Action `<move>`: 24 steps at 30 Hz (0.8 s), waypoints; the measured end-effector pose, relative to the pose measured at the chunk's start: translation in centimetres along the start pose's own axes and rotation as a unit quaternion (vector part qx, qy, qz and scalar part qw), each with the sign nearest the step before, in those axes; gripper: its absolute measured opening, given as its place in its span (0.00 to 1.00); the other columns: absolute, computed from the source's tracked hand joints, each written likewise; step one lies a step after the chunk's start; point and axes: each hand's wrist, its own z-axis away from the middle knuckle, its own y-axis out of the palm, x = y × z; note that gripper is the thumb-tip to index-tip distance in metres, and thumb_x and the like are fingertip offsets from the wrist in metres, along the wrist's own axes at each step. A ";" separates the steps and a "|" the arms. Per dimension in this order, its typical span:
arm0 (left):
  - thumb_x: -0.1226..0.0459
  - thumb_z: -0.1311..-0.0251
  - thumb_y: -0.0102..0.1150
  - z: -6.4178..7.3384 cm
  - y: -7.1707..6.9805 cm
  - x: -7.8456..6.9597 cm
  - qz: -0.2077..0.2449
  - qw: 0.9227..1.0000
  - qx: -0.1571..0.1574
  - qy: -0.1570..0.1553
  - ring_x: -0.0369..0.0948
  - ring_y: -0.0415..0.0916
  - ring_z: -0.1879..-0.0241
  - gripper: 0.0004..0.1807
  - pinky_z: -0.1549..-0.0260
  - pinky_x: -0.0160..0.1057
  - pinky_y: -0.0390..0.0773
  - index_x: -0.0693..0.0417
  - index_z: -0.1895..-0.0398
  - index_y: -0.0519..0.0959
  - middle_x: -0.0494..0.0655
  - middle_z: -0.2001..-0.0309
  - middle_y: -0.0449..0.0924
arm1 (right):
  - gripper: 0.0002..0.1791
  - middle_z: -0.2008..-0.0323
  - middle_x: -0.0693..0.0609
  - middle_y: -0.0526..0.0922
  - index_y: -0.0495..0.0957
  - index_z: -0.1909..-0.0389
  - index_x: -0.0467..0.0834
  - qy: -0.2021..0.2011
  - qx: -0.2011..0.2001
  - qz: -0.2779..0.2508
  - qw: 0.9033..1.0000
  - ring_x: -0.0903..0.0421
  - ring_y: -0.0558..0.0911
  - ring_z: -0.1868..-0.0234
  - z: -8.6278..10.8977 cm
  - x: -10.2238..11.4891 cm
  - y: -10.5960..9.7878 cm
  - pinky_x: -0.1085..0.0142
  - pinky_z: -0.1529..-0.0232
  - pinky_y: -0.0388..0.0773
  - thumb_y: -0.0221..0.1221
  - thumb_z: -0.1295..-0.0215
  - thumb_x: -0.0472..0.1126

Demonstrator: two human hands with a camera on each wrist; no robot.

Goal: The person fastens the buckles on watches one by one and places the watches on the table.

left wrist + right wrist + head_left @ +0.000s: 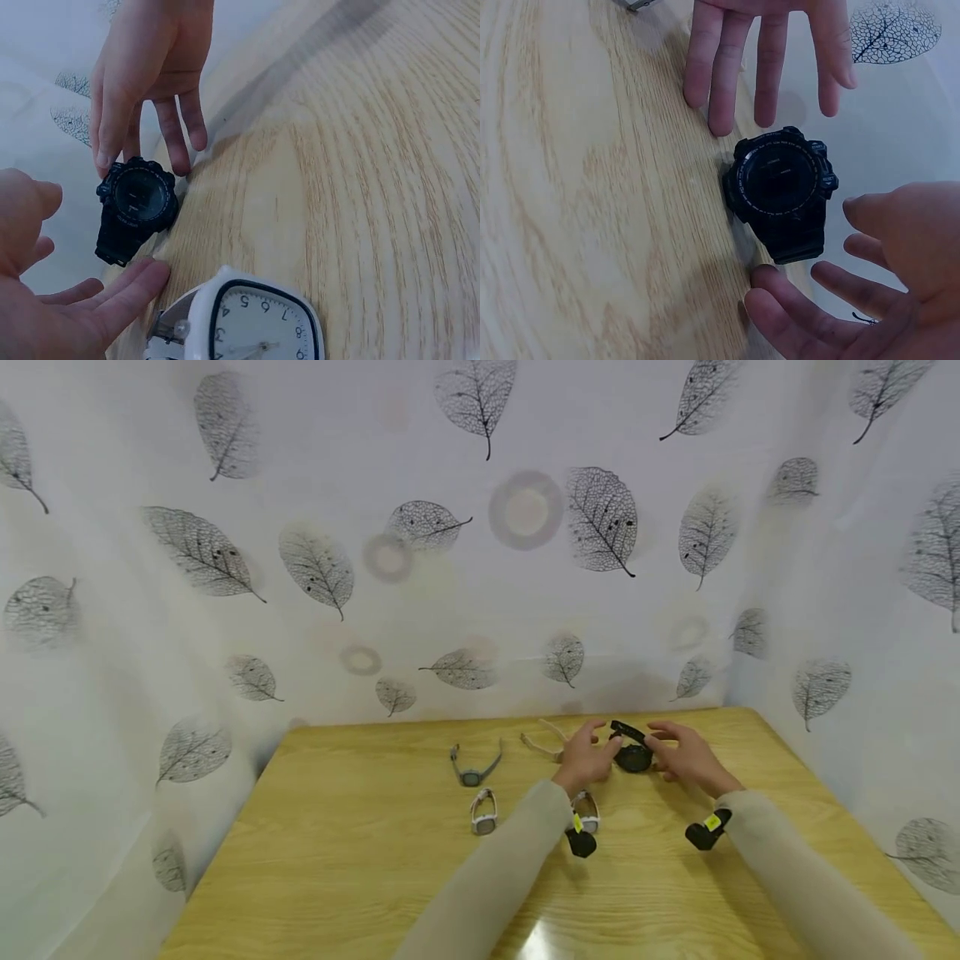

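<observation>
A black digital wristwatch (634,758) sits near the back right of the table, its strap rising behind the round face. My left hand (587,756) is on its left side, fingers spread and fairly straight. On the other side is my right hand (690,756), with fingers loosely bent and apart. In the right wrist view a narrow gap shows between the right thumb (866,214) and the black watch (780,180). Left fingertips stop just short of the case there. Whether any finger touches the strap's far side is hidden.
Left of the black watch lie a grey watch (471,777), a white watch (484,823) and a pale-strapped watch (531,742), partly behind the left hand. Another white watch (592,823) is under the left wrist. A leaf-print curtain (450,602) surrounds the wooden table (337,860).
</observation>
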 end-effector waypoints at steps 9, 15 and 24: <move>0.56 0.29 0.63 -0.2 0.5 0.1 0.034 0.999 0.002 -0.005 0.49 0.86 0.67 0.26 0.68 0.48 0.87 0.50 0.30 0.74 0.60 0.42 0.78 | 0.30 0.34 0.21 0.67 0.60 0.25 0.30 0.004 -0.002 -0.016 1.000 0.45 0.87 0.63 -0.6 0.2 0.7 0.55 0.68 0.87 0.52 0.18 0.43; 0.60 0.28 0.63 -0.2 0.9 0.0 0.044 0.999 0.009 -0.009 0.54 0.87 0.67 0.25 0.68 0.47 0.87 0.53 0.30 0.75 0.55 0.50 0.82 | 0.29 0.34 0.21 0.67 0.61 0.26 0.28 0.010 0.000 -0.018 1.000 0.45 0.87 0.62 -0.4 0.2 1.0 0.56 0.65 0.88 0.51 0.18 0.42; 0.63 0.29 0.63 -0.2 1.1 0.0 0.020 1.000 0.015 0.000 0.52 0.86 0.71 0.22 0.74 0.41 0.85 0.58 0.34 0.77 0.52 0.57 0.86 | 0.28 0.34 0.18 0.64 0.61 0.28 0.24 0.005 0.005 -0.034 0.999 0.44 0.87 0.62 -0.4 -0.1 1.1 0.58 0.62 0.88 0.50 0.18 0.38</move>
